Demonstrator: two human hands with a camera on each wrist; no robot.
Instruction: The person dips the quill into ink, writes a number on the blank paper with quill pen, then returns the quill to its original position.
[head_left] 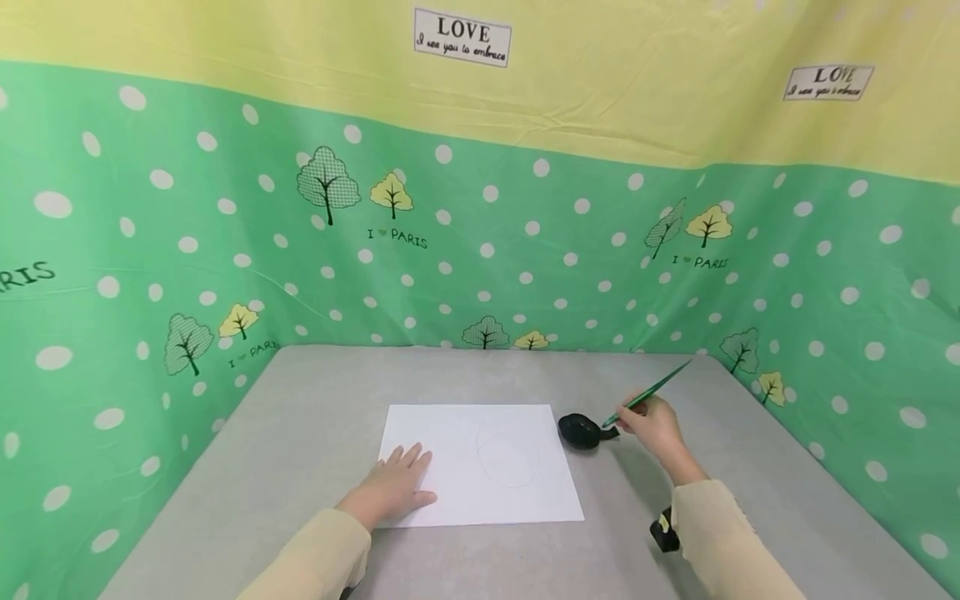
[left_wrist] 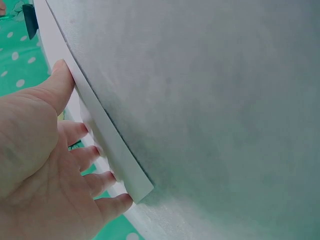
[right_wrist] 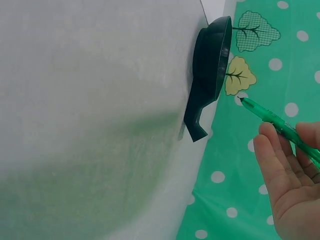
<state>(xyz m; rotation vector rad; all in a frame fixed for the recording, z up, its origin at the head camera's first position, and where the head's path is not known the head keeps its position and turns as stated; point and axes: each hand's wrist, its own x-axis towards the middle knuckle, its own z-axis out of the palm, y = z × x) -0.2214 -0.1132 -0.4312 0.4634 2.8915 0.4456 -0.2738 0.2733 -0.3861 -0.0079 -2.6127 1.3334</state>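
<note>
A white sheet of paper (head_left: pixel 450 425) lies on the grey table, bearing a thin round outline (head_left: pixel 513 486). On its left part rests my left hand (head_left: pixel 393 487), fingers spread and nearly straight; the left wrist view shows the fingertips (left_wrist: pixel 115 202) pressing along the paper's edge (left_wrist: pixel 107 130). My right hand (head_left: pixel 652 425) pinches a green pen (head_left: pixel 647 395), tip pointing down-left, held above the table. Just left of the pen tip, beside the sheet's right edge, is a small black pan (head_left: pixel 579 431) with a short handle. The right wrist view shows the pan (right_wrist: pixel 210 60) from the side.
A small black object with a yellow mark (head_left: pixel 663 533) sits by the right sleeve, partly covered by it. The grey table (head_left: pixel 315 383) meets a green and yellow patterned cloth (head_left: pixel 480 250) at the back and both sides.
</note>
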